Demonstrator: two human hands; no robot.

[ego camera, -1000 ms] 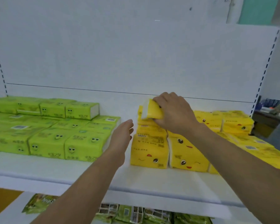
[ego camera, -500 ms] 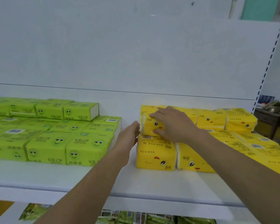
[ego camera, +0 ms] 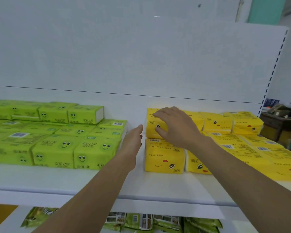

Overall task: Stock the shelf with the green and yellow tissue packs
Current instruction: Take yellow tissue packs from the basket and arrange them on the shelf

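At centre frame my right hand (ego camera: 175, 128) curled round the top yellow plastic-wrapped tissue pack (ego camera: 150, 127), seemingly squaring it, my flat left hand (ego camera: 134, 140) guarding its end.

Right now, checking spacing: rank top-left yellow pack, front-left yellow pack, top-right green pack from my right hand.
1. top-left yellow pack, under the right hand
2. front-left yellow pack, just below
3. top-right green pack, far left

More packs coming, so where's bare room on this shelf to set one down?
Bare shelf runs along the front edge and in the narrow gap between green tissue packs and yellow tissue packs, where the left hand reaches. Both sides are crowded.
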